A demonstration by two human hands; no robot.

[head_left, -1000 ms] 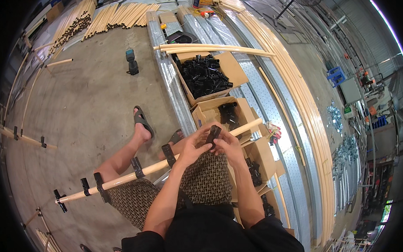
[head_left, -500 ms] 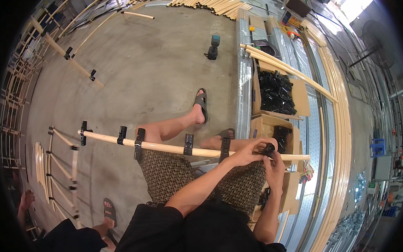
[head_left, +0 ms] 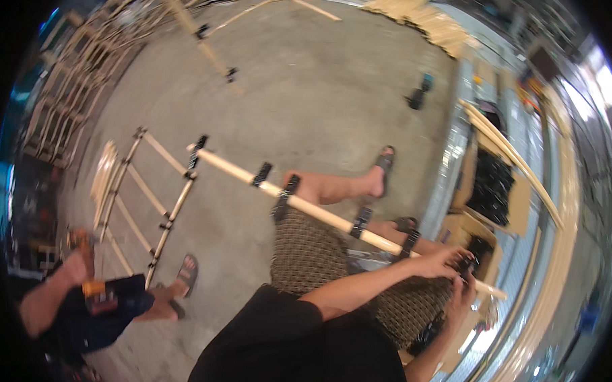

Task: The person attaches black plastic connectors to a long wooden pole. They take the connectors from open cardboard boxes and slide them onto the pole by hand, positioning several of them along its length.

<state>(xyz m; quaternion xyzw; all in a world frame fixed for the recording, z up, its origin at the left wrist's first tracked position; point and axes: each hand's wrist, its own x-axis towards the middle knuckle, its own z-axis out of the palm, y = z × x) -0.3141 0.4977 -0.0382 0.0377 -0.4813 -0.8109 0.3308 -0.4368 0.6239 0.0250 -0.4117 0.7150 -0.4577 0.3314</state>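
Observation:
A long cream tube (head_left: 324, 216) lies slantwise over my thighs, carrying several black pipe-joint brackets (head_left: 361, 223) spaced along its length. Near its right end, the fingers of my left hand (head_left: 438, 263) are closed on another black bracket (head_left: 466, 265). My right hand (head_left: 462, 296) pinches the same bracket from below and from the right. Fingers and blur partly hide this piece, and I cannot tell how far it sits around the tube.
Open cartons of black brackets (head_left: 489, 188) stand at the right, beside wrapped metal profiles and long cream tubes (head_left: 514, 157). A cordless drill (head_left: 420, 93) is on the floor. At left, a co-worker's hand (head_left: 76, 266) holds an orange-and-black power tool near a ladder-like tube frame (head_left: 175, 219).
My view has swung left and tilted, so the scene sits farther right and more of the co-worker shows. Both hands stay at the same bracket near the tube's end.

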